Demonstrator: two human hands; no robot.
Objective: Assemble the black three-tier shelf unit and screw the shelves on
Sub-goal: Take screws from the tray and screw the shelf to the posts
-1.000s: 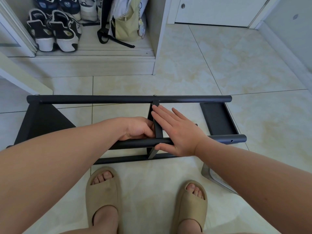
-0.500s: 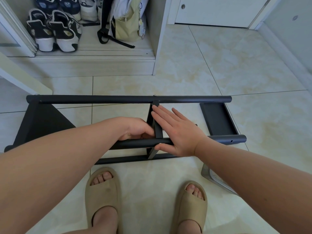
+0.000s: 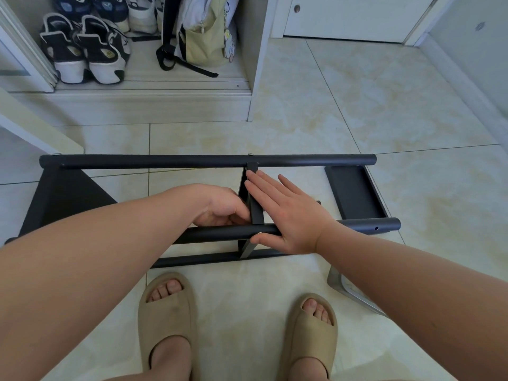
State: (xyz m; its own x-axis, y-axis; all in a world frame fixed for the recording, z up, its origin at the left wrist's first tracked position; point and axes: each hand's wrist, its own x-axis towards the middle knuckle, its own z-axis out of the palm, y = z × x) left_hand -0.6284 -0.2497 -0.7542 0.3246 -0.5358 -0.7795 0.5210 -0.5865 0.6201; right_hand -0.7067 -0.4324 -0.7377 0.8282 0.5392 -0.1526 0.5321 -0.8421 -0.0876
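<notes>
The shelf unit (image 3: 192, 161) is showing matte black; the floor tiles (image 3: 357, 105) are showing cream with tan marbling; the slippers (image 3: 165, 306) are appearing beige; the sneakers (image 3: 82, 50) are showing black and white; the bag (image 3: 203, 42) is showing pale yellow-green with black straps.

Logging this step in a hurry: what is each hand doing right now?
Left hand: fingers curled beside the middle shelf; cannot tell whether it holds anything.
Right hand: open, flat against the middle shelf, thumb at the front tube.
</notes>
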